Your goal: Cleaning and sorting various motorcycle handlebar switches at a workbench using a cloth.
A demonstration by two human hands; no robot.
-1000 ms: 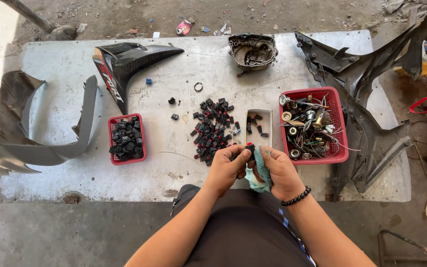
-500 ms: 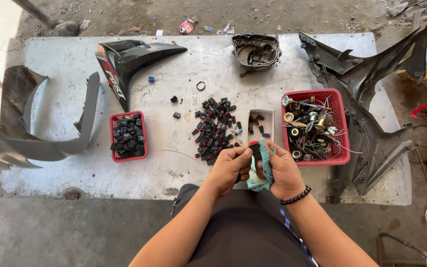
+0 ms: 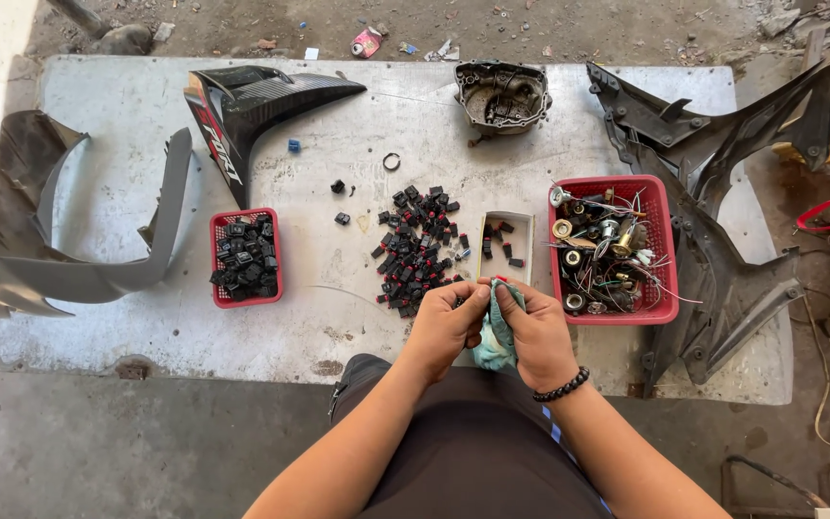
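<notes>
My left hand [image 3: 446, 325] and my right hand [image 3: 533, 330] meet at the near edge of the grey worktable [image 3: 357, 317]. Between them is a light blue cloth [image 3: 497, 338]; my right hand grips it and a small black and red part [image 3: 499, 283] shows at my fingertips. My left hand pinches the cloth's edge against that part. Just beyond my hands lies a loose pile of small black and red switches [image 3: 415, 250] and a narrow white tray [image 3: 504, 242] with a few more.
A small red basket [image 3: 244, 258] of black parts stands left. A larger red basket [image 3: 609, 250] holds wired sockets and bulbs at right. Black fairing panels [image 3: 242, 106] lie on the table's left, back and right; a metal engine cover [image 3: 501, 94] sits at the back.
My hands have stayed at the table's near edge, rubbing the small part with the cloth; the fingers have shifted slightly. Nothing on the table has moved.
</notes>
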